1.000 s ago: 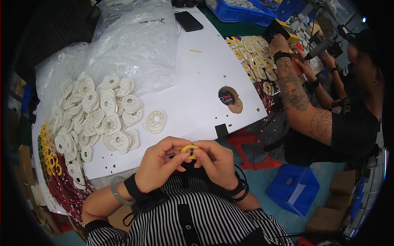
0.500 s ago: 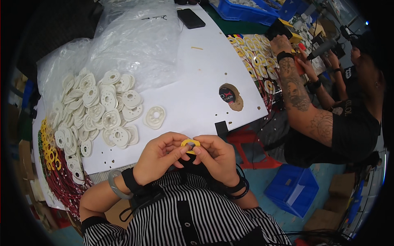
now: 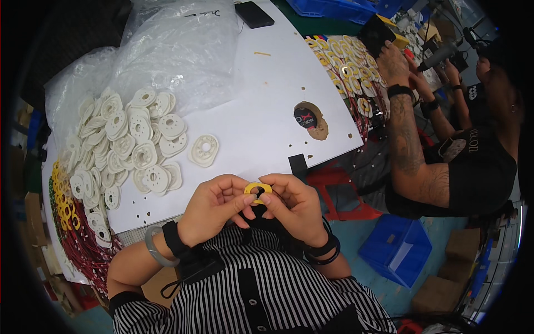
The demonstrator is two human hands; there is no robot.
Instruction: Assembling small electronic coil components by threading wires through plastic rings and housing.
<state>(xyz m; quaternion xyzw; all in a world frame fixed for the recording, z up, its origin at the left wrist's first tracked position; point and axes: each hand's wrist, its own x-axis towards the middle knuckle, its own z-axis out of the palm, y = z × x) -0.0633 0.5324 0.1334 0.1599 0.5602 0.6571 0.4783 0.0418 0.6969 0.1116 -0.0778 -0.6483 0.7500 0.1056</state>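
Note:
A small yellow ring-shaped part (image 3: 257, 186) with a dark centre is held up in front of my chest, just off the table's near edge. My left hand (image 3: 218, 205) pinches it between thumb and fingers on one side. On the other side my right hand (image 3: 296, 208) grips it the same way, thumb on its face. A single white rounded plate (image 3: 204, 150) with a hole in its middle lies on the white table beyond my left hand. Farther left is a heap of similar white plates (image 3: 119, 139).
A clear plastic bag (image 3: 178, 61) lies behind the heap. Yellow rings with dark red wires (image 3: 67, 214) crowd the left edge. A phone (image 3: 255, 14) lies at the back. On the right, a co-worker's arm (image 3: 409, 128) reaches over yellow-and-white parts (image 3: 345, 71). A blue bin (image 3: 395, 250) stands on the floor.
The yellow ring has turned more face-up in my fingers and more of its opening shows. The view has shifted slightly, and the co-worker's arm has moved a little.

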